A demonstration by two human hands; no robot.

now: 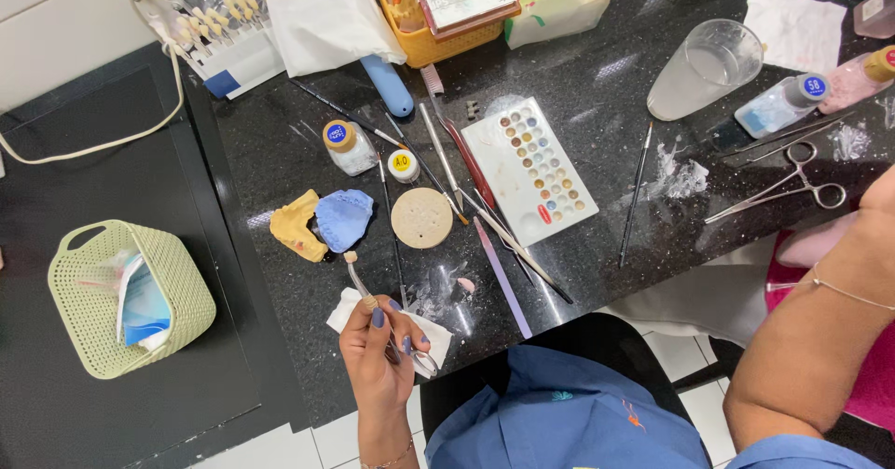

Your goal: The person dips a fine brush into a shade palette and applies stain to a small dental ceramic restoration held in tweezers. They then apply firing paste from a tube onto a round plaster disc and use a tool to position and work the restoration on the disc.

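My left hand (382, 357) is near the front edge of the black stone counter (606, 105). It grips metal tweezers (365, 292) that pinch a small tooth-coloured piece (351, 257) at their tip. The hand rests over a white tissue (343, 315). Just beyond the tip lie a yellow and blue dental cast (322, 222) and a round beige disc (421, 217). Only my right forearm (820, 320), with a thin bracelet, shows at the right; the right hand itself is out of frame.
A white palette with coloured wells (531, 166), brushes and thin tools (503, 245), two small jars (351, 146), a clear cup (704, 68), bottles (781, 103) and locking forceps (792, 185) lie on the counter. A green basket (121, 296) stands at the left and a yellow basket (419, 45) at the back.
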